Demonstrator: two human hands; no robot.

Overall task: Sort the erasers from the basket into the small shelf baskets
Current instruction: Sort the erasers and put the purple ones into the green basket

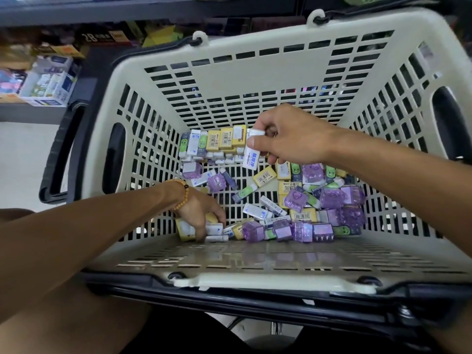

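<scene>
- Right hand (288, 135): fingers curled; white erasers (251, 155) with blue print are pinched between thumb and fingers and held above the basket floor, toward 12 o'clock of the pile.
- Left hand (200, 212): fingers bent down onto white erasers at the 7 o'clock corner of the floor; a firm grip cannot be told. A beaded bracelet (182, 194) is worn at the wrist.
- Loose erasers (301, 200): yellow, white, green-faced and translucent purple blocks are spread over the floor, densest from 3 to 5 o'clock; a yellow and white row is seen at 12 o'clock.
- Basket (255, 80): cream, slotted walls, dark handles folded down.
- Shelf boxes (51, 83): blurred, at 10 o'clock outside the basket.
</scene>
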